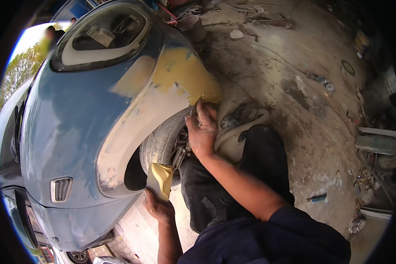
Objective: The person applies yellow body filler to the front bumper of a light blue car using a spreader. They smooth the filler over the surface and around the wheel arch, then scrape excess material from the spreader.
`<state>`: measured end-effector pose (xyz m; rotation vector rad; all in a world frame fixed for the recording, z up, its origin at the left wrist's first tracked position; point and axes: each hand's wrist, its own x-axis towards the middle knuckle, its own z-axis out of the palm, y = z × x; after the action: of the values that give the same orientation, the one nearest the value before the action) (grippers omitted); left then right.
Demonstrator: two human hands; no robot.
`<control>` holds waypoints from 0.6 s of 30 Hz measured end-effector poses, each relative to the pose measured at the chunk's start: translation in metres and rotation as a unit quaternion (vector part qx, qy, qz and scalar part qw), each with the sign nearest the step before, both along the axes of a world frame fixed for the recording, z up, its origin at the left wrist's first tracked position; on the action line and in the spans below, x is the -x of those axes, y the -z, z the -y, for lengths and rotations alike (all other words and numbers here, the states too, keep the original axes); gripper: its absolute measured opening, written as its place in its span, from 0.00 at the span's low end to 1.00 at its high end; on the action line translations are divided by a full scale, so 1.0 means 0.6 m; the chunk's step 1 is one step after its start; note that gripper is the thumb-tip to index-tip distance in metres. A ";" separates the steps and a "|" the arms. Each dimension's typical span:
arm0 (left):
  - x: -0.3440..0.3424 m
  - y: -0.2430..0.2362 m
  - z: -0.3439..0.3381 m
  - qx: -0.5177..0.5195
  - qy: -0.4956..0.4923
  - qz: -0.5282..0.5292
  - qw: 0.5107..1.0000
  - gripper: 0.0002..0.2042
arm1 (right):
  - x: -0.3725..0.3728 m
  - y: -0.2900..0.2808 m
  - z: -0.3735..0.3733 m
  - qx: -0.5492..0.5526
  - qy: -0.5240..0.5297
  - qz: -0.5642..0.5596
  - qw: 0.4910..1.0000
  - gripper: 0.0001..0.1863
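My left hand (159,208) grips a flat putty board (153,182) by its lower end, with a thick dollop of yellow body filler (163,177) on its face. My right hand (202,130) is raised to the front end of the wheel arch, its fingertips against the lower edge of the yellow filler patch (177,72). A thin dark sliver shows by those fingers; what it is cannot be made out. The blue car's fender (138,116) is sanded to a pale band around the arch. Below the arch sits the dusty tyre (159,143).
A hose (240,130) curls on the dirty floor by my right knee. Beyond it lie a power tool (321,81) and a pale round piece (236,34). A bucket (192,28) stands beside the car's front. Clutter and a greenish bin (376,141) line the right side.
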<state>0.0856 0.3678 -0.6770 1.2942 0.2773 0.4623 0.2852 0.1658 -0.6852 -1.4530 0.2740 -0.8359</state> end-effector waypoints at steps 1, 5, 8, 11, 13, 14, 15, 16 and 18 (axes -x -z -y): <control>-0.002 0.002 0.004 -0.027 -0.015 -0.006 1.000 0.22 | 0.013 -0.012 0.000 0.046 0.006 0.018 0.999 0.38; -0.009 -0.009 0.025 -0.046 -0.011 0.000 0.999 0.23 | 0.061 -0.040 0.018 0.032 -0.059 0.071 0.995 0.23; -0.009 -0.029 0.037 0.062 0.020 0.014 0.998 0.24 | 0.060 -0.021 0.070 -0.066 -0.099 0.070 0.990 0.11; -0.005 -0.043 0.040 0.036 0.006 -0.006 0.999 0.23 | -0.003 0.021 0.149 -0.124 -0.051 -0.102 0.986 0.14; -0.003 -0.042 0.042 0.057 0.002 0.004 0.998 0.23 | -0.040 0.047 0.188 -0.033 0.007 -0.133 0.991 0.13; -0.002 -0.041 0.043 0.077 0.005 0.011 0.997 0.22 | -0.054 0.058 0.205 -0.002 -0.005 -0.208 0.978 0.15; 0.000 -0.039 0.044 0.065 -0.008 0.010 0.998 0.22 | -0.059 0.069 0.217 0.053 -0.023 -0.222 0.973 0.15; 0.002 -0.037 0.044 0.060 -0.009 0.012 0.998 0.22 | -0.063 0.076 0.225 0.100 -0.039 -0.270 0.957 0.16; 0.005 -0.034 0.045 0.056 -0.013 0.016 0.998 0.21 | -0.071 0.083 0.221 0.079 -0.051 -0.269 0.958 0.16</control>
<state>0.0827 0.3410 -0.6564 1.1752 0.2893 0.4821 0.3279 0.0332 -0.7348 -1.8172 0.5437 -0.3691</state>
